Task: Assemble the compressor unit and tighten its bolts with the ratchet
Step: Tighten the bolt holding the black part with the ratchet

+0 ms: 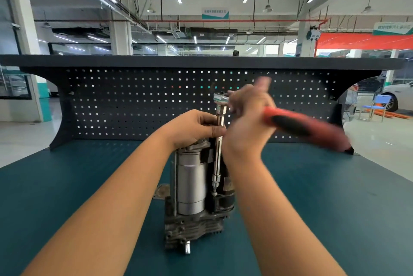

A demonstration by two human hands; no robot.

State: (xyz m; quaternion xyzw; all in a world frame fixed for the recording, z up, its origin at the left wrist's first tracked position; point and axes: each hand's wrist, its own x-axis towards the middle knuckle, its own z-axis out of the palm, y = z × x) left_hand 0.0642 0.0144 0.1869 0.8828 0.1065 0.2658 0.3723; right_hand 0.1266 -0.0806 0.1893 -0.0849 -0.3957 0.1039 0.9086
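The compressor unit (192, 186) stands upright on the teal bench, a silver cylinder above a dark finned base. A long chrome extension bar (218, 157) runs straight down beside the cylinder, its socket on a bolt near the base. My left hand (196, 129) rests on the compressor's top and pinches the upper part of the bar. My right hand (245, 114) grips the ratchet (299, 126) close to its head; the red and black handle points right and is motion-blurred.
A dark pegboard back panel (134, 101) with a shelf on top rises behind the bench (78, 181). A black object (349, 150) lies at the bench's far right. Beyond are a blue chair and a parked car at the right.
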